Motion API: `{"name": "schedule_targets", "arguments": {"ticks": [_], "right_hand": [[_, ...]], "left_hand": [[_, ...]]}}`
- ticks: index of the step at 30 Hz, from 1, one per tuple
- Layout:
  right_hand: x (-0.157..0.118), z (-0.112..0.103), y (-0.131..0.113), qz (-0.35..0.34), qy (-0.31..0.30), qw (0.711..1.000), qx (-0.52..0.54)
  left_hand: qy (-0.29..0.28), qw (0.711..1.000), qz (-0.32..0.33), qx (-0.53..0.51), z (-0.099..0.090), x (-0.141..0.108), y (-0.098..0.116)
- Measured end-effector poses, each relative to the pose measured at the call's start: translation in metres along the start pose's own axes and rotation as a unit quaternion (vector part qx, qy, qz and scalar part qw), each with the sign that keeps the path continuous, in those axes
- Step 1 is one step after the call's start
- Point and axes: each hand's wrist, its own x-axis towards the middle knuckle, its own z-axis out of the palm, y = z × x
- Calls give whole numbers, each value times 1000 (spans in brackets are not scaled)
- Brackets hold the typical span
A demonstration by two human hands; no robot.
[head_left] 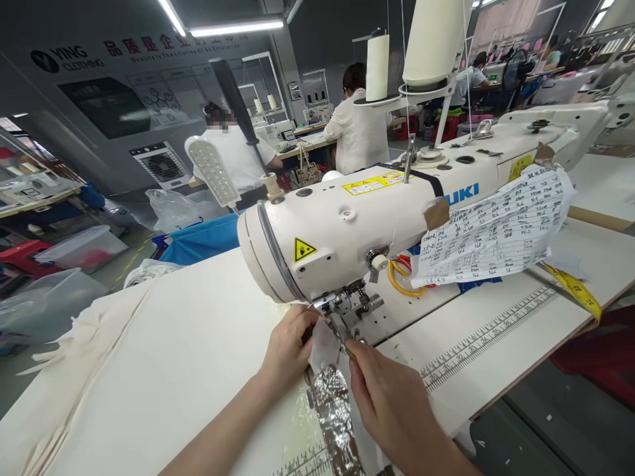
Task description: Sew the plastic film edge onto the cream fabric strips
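- Fabric [323, 345] lies between your hands, its far end beneath the sewing machine [322, 218].
- Your right hand [391, 390] pinches a slim metal tool [340, 338] over it.
- Your left hand [290, 340] is beside that far end; its grip cannot be told.
- Handwritten paper [491, 231] leans against the machine.

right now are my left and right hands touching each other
Apart. The head view shows white cloth in the gap between your left hand and right hand.
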Motion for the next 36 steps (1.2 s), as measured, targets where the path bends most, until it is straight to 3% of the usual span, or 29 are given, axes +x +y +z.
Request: {"name": "schedule_targets", "arguments": {"ticks": [7,15,19,23,28,32,36], "right_hand": [[-1,1,1,-9,-16,1000,-8],[-2,0,0,-6,-3,1000,2],[-1,1,0,1,-2,1000,7],[0,3,1,4,-2,1000,-9],[1,9,1,-14,13,999,-50],[-4,5,0,-19,28,997,-76],[-33,-15,-2,23,-22,999,31]], "left_hand": [[-15,1000,13,17,-3,3,2],[-17,996,-70,-47,-4,6,2],[-15,994,-81,-66,-6,7,4],[-5,998,-38,-42,-5,5,5],[10,996,88,20,-4,5,4],[-44,992,112,50,-13,5,5],[-105,982,130,89,-22,0,14]]}}
